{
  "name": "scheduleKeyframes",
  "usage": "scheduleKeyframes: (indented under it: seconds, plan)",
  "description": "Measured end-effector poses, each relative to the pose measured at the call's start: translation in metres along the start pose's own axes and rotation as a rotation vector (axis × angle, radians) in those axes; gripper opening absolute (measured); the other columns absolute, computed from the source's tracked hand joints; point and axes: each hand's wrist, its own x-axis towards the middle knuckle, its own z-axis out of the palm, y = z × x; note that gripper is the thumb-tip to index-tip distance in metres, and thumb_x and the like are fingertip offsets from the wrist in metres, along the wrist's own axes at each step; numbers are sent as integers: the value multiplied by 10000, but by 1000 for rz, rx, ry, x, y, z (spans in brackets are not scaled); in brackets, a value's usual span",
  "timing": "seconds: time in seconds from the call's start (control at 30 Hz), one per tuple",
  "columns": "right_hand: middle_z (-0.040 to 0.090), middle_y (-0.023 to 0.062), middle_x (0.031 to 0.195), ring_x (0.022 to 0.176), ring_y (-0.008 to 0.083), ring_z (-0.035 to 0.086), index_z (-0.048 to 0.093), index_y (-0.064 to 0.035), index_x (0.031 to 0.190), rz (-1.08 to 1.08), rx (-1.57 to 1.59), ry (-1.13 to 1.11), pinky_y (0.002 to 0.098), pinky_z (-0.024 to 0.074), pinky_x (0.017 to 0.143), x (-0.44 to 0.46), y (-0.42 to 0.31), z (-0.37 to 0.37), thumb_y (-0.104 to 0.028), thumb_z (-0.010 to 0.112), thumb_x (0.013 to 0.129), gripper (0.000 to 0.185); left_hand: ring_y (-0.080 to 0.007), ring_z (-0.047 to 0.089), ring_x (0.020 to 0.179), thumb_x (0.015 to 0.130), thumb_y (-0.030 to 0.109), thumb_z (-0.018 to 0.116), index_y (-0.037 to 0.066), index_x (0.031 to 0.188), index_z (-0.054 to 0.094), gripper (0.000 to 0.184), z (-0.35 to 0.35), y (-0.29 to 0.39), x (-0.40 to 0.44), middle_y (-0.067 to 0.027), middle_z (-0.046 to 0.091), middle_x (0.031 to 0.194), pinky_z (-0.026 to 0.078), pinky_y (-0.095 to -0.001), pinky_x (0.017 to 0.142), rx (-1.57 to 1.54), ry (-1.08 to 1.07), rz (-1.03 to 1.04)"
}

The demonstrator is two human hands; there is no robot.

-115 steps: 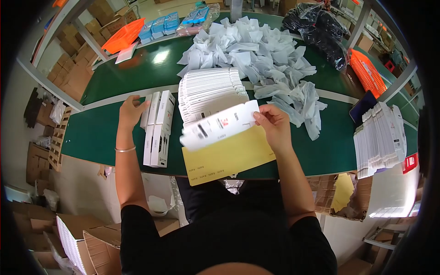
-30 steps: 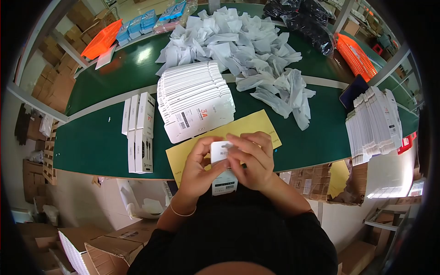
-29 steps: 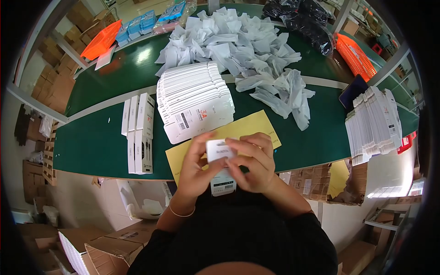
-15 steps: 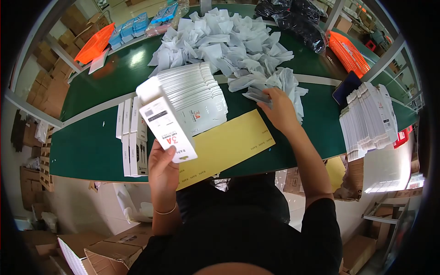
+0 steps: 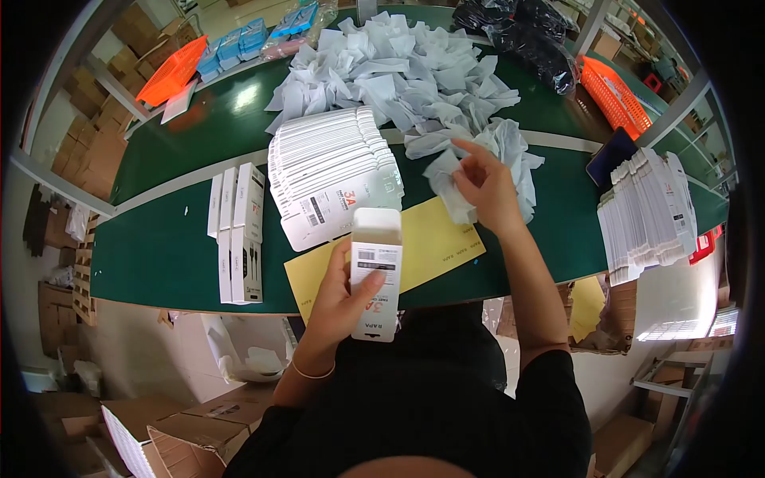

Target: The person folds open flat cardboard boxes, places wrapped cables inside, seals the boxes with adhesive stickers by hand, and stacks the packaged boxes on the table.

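My left hand (image 5: 336, 304) is closed around a white box (image 5: 386, 296) printed "3A", its top end open with the flap up. My right hand (image 5: 492, 195) pinches a crumpled translucent plastic bag (image 5: 448, 190) at the near end of a big pile of similar bags (image 5: 398, 76); what is inside it is hard to make out. Under the box and the bag lies a yellow sheet (image 5: 437, 248). Just beyond my left hand, a fanned stack of flat white cartons (image 5: 331, 171) rests on the green table (image 5: 151, 267).
Folded white boxes (image 5: 246, 275) stand in rows at the left. Another carton stack (image 5: 649, 215) sits on the right edge, beside a dark flat object (image 5: 612, 157). Orange baskets (image 5: 174, 72) flank the back, with blue packs (image 5: 231, 49) and black plastic bags (image 5: 530, 44).
My left hand has brought the box right and nearer my body, turning it upright with its open end away from me. My right hand has drawn a bag slightly out from the pile.
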Motion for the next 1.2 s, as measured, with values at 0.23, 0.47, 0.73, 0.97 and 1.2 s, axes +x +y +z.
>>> scheduleKeyframes:
  seconds: [0.23,0.47,0.73,0.97,1.2]
  plan:
    - [642,104,952,734,201,554,564,-105,1397,33,-89,-375,310,492,691,-22,-25,0,-46,673,861,550,-230,698,919,961,38,579,19,1426,389,503,1,-1,0,-180,665,1201,544,-299,771,83,-50,15]
    - [637,122,1027,837,231,588,561,-109,1386,-9,-150,-207,332,508,792,-13,8,35,-123,740,829,586,-249,697,955,942,53,627,17,1428,388,543,-2,2,-1,-205,655,1219,547,-307,791,92,-77,-87]
    - [627,120,1021,905,263,602,594,-92,1244,9,-73,-142,349,504,849,-14,-17,35,-151,774,774,507,-286,684,1031,937,127,676,-6,1419,405,568,-3,-9,4,-243,630,1256,547,-329,828,207,-69,-122]
    - [642,118,1077,896,268,616,607,-79,1178,-139,-319,-179,355,506,800,8,-6,52,-120,757,767,439,-295,677,1050,930,132,685,-17,1416,410,578,-5,-9,11,-240,631,1251,542,-354,857,268,-102,-116]
    - [638,73,1026,812,196,602,617,-56,1164,-17,216,-178,299,496,753,-8,-35,5,-41,743,813,373,-286,666,1074,924,120,687,-28,1417,407,586,-4,-2,6,-231,632,1245,530,-346,879,244,-101,-95]
